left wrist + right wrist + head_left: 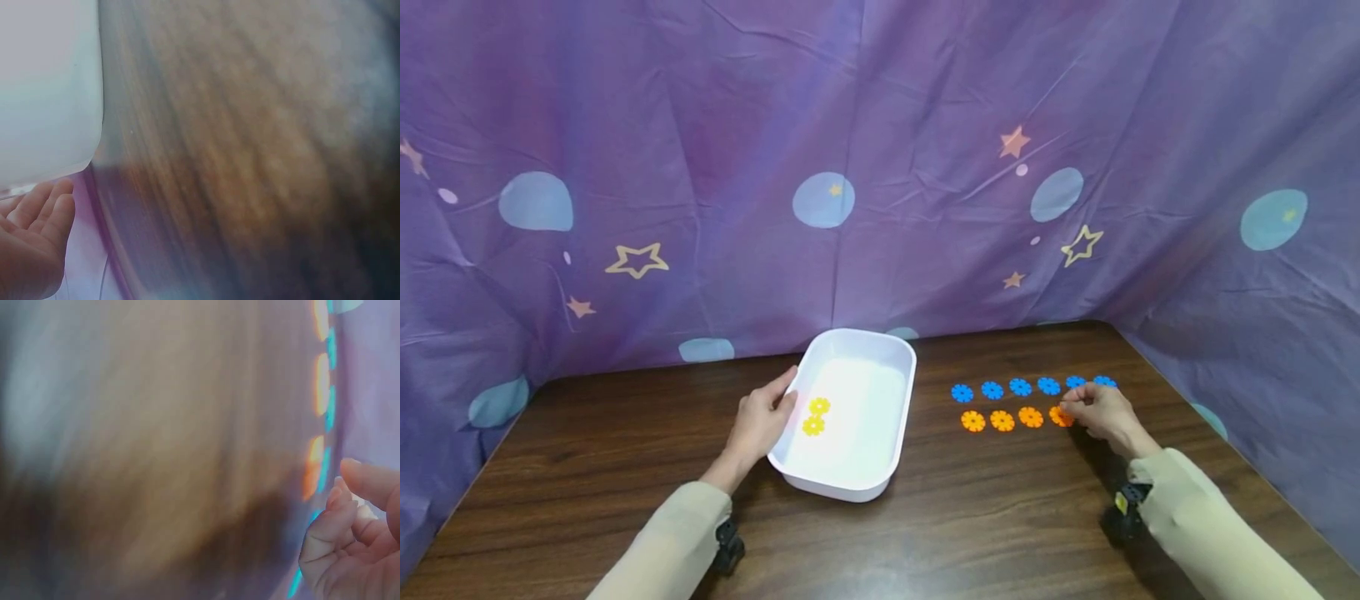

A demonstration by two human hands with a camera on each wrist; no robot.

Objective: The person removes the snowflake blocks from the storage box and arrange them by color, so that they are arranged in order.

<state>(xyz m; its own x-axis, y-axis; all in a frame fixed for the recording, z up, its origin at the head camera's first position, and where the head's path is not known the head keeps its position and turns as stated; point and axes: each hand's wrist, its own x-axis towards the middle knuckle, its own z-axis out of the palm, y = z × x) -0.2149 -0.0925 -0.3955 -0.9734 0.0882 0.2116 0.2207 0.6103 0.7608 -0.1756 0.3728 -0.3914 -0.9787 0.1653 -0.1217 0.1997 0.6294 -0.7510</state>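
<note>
A white tray [901, 446] stands on the table, with two yellow flower-shaped discs [816, 416] lying inside. My left hand [763, 425] grips its left rim, the thumb lying over the edge; the left wrist view catches its fingers [57, 219] against the tray's underside. Over on the right, my right hand [1102, 414] is at the last of the orange flower-shaped discs [1031, 417] and partly covers it. In the right wrist view its bent fingers [325, 540] stand a little off the orange disc [314, 467], with nothing seen between thumb and fingertips.
Behind the orange row runs a row of several blue flower-shaped discs [1020, 387], the far ones partly behind my right hand. The dark wooden table [955, 525] ends at a purple patterned curtain [917, 158] along its back and right.
</note>
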